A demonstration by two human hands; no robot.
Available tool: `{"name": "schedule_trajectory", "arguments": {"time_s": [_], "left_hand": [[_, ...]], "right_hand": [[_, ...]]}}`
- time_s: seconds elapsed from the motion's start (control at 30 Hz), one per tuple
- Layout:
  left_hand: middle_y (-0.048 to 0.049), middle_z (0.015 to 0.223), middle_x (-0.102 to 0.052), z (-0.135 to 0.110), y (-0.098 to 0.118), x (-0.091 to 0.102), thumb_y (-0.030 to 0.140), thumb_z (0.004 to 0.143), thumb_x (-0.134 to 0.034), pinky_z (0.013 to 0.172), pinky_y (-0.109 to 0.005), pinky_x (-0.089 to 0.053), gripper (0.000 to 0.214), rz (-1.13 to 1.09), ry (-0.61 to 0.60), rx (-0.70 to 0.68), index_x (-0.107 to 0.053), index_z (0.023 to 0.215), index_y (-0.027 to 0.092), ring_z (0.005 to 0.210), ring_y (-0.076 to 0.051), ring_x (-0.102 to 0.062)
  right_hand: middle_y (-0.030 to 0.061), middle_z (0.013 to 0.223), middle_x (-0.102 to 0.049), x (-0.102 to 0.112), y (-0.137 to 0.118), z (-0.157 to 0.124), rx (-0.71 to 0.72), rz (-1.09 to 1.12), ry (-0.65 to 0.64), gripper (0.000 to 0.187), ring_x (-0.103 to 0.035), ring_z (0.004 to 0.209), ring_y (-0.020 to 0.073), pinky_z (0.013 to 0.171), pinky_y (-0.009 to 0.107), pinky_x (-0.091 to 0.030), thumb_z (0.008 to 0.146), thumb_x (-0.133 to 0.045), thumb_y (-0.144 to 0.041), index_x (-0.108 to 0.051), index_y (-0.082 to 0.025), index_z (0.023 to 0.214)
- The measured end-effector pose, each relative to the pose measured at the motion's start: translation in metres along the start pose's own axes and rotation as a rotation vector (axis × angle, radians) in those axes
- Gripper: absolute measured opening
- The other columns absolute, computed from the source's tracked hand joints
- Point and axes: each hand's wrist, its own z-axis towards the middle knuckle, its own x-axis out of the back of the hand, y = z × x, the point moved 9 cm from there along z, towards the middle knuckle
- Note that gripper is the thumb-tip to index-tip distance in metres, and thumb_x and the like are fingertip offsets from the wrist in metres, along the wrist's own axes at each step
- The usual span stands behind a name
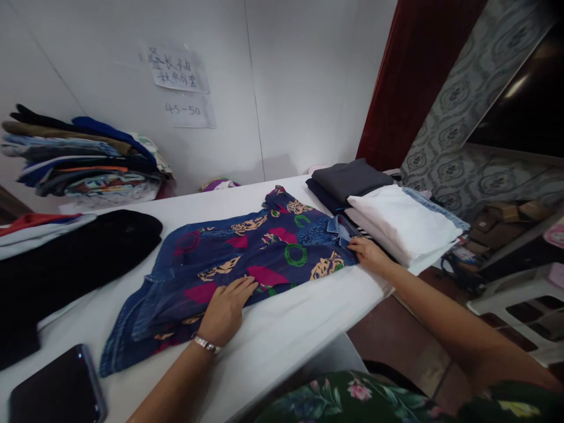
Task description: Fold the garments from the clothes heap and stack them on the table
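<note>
A dark blue denim shirt [273,258] with pink patches, green rings and tan figures lies spread lengthwise on a white-covered table [282,346]. Its collar [338,230] points right, and the hem fans out at lower left. On the shirt's near edge rests my left hand [225,306], flat with fingers stretched out and a silver bracelet [206,343] at the wrist. At the collar end, my right hand [369,254] pinches the fabric by the shoulder between thumb and fingers. Parts of the shirt lie folded over, so its sleeves are only partly visible.
Folded white [400,220] and dark grey clothes [356,176] are stacked on the right. Left stand a tall clothes pile [88,155], a black garment [110,252] and a dark tablet-like device [57,388]. Handwritten sheets [180,73] hang on the wall. A white stool [524,299] stands lower right.
</note>
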Motion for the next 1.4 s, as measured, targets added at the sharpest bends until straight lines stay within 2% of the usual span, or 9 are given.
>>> {"name": "schedule_trajectory", "arguments": {"time_s": [0.2, 0.33, 0.53, 0.67, 0.83, 0.93, 1.1, 1.23, 1.4], "left_hand": [[-0.0033, 0.139, -0.053, 0.000, 0.000, -0.002, -0.006, 0.068, -0.037, 0.095, -0.042, -0.040, 0.073, 0.014, -0.005, -0.009, -0.055, 0.131, 0.024, 0.128, -0.021, -0.047], [-0.0036, 0.139, -0.053, 0.001, 0.001, -0.001, -0.005, 0.068, -0.039, 0.094, -0.043, -0.040, 0.070, 0.003, -0.014, -0.009, -0.056, 0.130, 0.024, 0.129, -0.022, -0.047], [-0.0035, 0.141, -0.051, -0.002, 0.000, -0.004, -0.004, 0.071, -0.038, 0.095, -0.043, -0.040, 0.069, -0.035, -0.025, 0.001, -0.055, 0.131, 0.025, 0.130, -0.022, -0.045], [-0.0048, 0.142, -0.049, -0.004, 0.002, -0.004, -0.002, 0.072, -0.039, 0.099, -0.045, -0.038, 0.067, -0.098, -0.058, 0.009, -0.054, 0.132, 0.024, 0.132, -0.022, -0.043], [-0.0048, 0.145, -0.046, -0.010, 0.003, 0.003, 0.000, 0.070, -0.043, 0.105, -0.046, -0.033, 0.067, -0.185, -0.097, 0.029, -0.052, 0.132, 0.022, 0.134, -0.021, -0.040], [-0.0056, 0.144, -0.048, -0.015, 0.000, 0.009, 0.004, 0.071, -0.047, 0.106, -0.046, -0.032, 0.064, -0.240, -0.073, 0.056, -0.052, 0.132, 0.023, 0.132, -0.022, -0.042], [-0.0079, 0.126, -0.063, -0.019, -0.003, 0.023, 0.038, 0.082, -0.059, 0.098, -0.044, -0.040, 0.043, -0.368, 0.018, 0.052, -0.059, 0.123, 0.023, 0.117, -0.025, -0.054], [-0.0066, 0.100, -0.072, -0.022, -0.031, 0.035, 0.047, 0.088, -0.050, 0.086, -0.037, -0.046, 0.035, -0.357, 0.115, 0.200, -0.068, 0.105, 0.022, 0.095, -0.022, -0.064], [-0.0071, 0.110, -0.070, -0.057, -0.108, 0.069, 0.035, 0.091, -0.046, 0.095, -0.037, -0.042, 0.030, -0.180, 0.369, 0.627, -0.066, 0.109, 0.022, 0.104, -0.022, -0.061]], "right_hand": [[0.0086, 0.121, -0.065, 0.008, 0.010, -0.001, -0.210, 0.185, 0.097, 0.033, -0.059, 0.113, 0.0246, 0.102, 0.046, -0.046, 0.089, -0.045, -0.027, -0.070, -0.022, 0.109], [0.0092, 0.141, -0.050, 0.011, 0.011, 0.026, -0.265, 0.223, 0.155, 0.045, -0.043, 0.132, 0.0249, 0.112, 0.047, -0.033, 0.094, -0.039, -0.042, -0.056, -0.021, 0.131], [0.0129, 0.148, -0.040, -0.038, 0.006, 0.058, -0.246, 0.098, -0.107, 0.058, -0.029, 0.140, 0.0299, 0.112, 0.052, -0.028, 0.092, -0.041, -0.051, -0.048, -0.017, 0.137], [0.0140, 0.148, -0.039, -0.061, 0.010, 0.053, -0.269, 0.042, -0.201, 0.055, -0.032, 0.138, 0.0305, 0.111, 0.054, -0.029, 0.092, -0.041, -0.049, -0.049, -0.016, 0.136], [0.0128, 0.146, -0.042, -0.051, 0.017, 0.046, -0.298, 0.144, -0.220, 0.055, -0.037, 0.136, 0.0256, 0.112, 0.047, -0.031, 0.093, -0.034, -0.049, -0.051, -0.017, 0.135], [0.0116, 0.147, -0.041, -0.042, 0.019, 0.030, -0.307, 0.081, -0.192, 0.053, -0.035, 0.137, 0.0277, 0.109, 0.056, -0.031, 0.094, -0.031, -0.047, -0.048, -0.022, 0.137], [0.0110, 0.145, -0.045, -0.050, 0.018, 0.009, -0.186, 0.008, -0.203, 0.049, -0.040, 0.134, 0.0302, 0.101, 0.063, -0.035, 0.094, -0.024, -0.043, -0.055, -0.027, 0.129], [0.0134, 0.141, -0.049, -0.035, 0.010, 0.022, -0.285, 0.049, -0.021, 0.054, -0.040, 0.133, 0.0319, 0.104, 0.060, -0.035, 0.091, -0.029, -0.053, -0.059, -0.022, 0.124], [0.0042, 0.144, -0.046, -0.018, -0.081, 0.057, -0.027, 0.134, -0.014, 0.049, -0.034, 0.137, 0.0288, 0.113, 0.056, -0.023, 0.090, -0.035, -0.053, -0.055, -0.031, 0.129]]}}
